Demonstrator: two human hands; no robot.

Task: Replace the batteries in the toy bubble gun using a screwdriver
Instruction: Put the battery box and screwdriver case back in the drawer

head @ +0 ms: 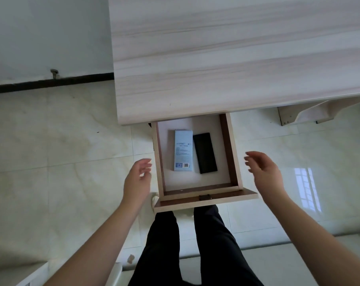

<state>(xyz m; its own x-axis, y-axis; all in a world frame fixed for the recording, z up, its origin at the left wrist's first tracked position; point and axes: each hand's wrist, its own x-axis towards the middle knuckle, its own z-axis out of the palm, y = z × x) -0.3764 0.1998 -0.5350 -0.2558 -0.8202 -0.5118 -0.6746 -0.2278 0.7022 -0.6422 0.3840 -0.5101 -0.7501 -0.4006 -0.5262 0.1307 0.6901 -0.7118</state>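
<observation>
I see the left hand [137,178] and right hand [263,172] hovering with loose fingers, holding nothing, one on either side of the pulled-out drawer [234,153]. Inside the drawer a pale blue box [183,150] lies flat, touching a black case [205,152]. I cannot spot the bubble gun or screwdriver; the drawer juts from under the pale wooden desk [237,58].

A pale wood-grain desk [237,58] fills the frame from 12 to 2 o'clock. Below its near edge, an open drawer [229,153] with brown inner walls sits at centre. On the drawer floor, a light blue box [183,150] with a barcode lies just beside a flat black rectangular object [205,153], which is at its 3 o'clock. Glossy pale floor tiles [51,162] extend from 3 to 9 o'clock. A dark baseboard [51,82] runs at 10 o'clock below a white wall [41,32].
</observation>
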